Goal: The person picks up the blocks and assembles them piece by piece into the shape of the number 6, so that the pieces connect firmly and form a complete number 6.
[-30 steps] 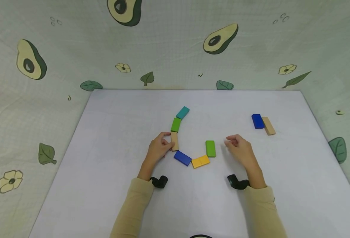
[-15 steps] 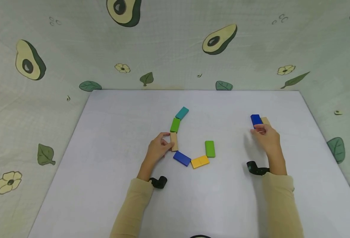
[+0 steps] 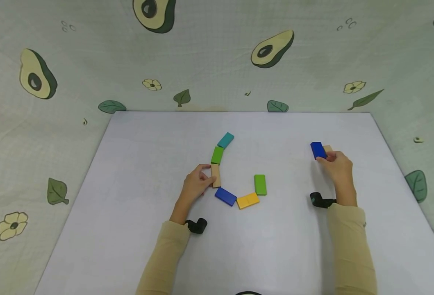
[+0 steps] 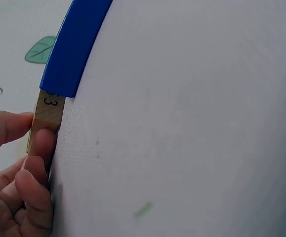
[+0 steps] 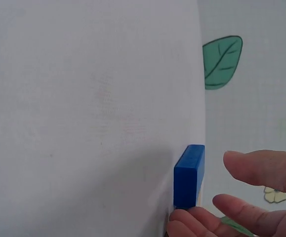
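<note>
My left hand [image 3: 196,181] pinches a plain wooden domino block [image 3: 216,176] between thumb and fingers, on the table's left-centre. In the left wrist view, this wooden block [image 4: 49,109] carries dark printing and meets the end of a blue block [image 4: 77,49]. Over at the right, my right hand [image 3: 339,170] is at the near end of another blue block [image 3: 318,150]. The right wrist view shows its thumb [image 5: 246,165] and index finger apart, with that blue block [image 5: 186,182] just beyond. A second wooden block [image 3: 327,148] is partly hidden behind the fingers.
Blocks form a curved row: teal [image 3: 226,140], green [image 3: 217,155], the held wooden one, blue [image 3: 226,197], yellow [image 3: 248,200] and another green [image 3: 260,184]. They lie on a white table [image 3: 157,139]; an avocado-print cloth [image 3: 217,53] hangs behind.
My right hand has moved right and away from me, from beside the near green block to the blue and wooden pair. The left hand keeps its hold on the wooden block.
</note>
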Action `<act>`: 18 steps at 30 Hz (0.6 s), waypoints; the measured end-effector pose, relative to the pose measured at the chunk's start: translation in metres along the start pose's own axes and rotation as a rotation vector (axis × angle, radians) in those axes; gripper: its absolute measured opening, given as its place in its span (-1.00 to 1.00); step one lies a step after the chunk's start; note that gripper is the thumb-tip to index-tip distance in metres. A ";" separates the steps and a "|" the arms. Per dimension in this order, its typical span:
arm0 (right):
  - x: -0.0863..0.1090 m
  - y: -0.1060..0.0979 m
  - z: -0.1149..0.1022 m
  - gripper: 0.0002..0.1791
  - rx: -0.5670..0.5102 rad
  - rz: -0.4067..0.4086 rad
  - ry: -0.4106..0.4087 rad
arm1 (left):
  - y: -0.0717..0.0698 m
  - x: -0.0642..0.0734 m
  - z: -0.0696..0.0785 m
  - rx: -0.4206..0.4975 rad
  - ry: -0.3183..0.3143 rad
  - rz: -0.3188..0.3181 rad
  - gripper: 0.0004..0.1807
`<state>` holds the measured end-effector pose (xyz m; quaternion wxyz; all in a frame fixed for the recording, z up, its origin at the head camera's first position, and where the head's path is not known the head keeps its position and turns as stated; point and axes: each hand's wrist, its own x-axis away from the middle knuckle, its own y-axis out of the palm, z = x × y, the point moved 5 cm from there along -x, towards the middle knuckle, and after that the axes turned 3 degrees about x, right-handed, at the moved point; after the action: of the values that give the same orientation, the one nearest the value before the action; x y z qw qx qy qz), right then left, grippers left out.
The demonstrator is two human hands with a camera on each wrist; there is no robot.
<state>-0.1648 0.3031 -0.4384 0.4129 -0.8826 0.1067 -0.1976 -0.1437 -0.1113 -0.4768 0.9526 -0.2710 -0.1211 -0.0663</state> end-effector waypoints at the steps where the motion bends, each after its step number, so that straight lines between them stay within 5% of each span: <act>1: -0.001 0.000 0.001 -0.31 0.006 -0.001 0.004 | 0.000 -0.001 0.000 0.000 -0.001 -0.001 -0.48; 18: -0.022 0.008 0.009 -0.35 0.060 0.048 0.007 | 0.000 -0.001 -0.001 -0.007 0.002 0.000 -0.48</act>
<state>-0.1807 0.3118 -0.4554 0.4437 -0.8663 0.1232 -0.1937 -0.1449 -0.1117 -0.4779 0.9518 -0.2742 -0.1199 -0.0669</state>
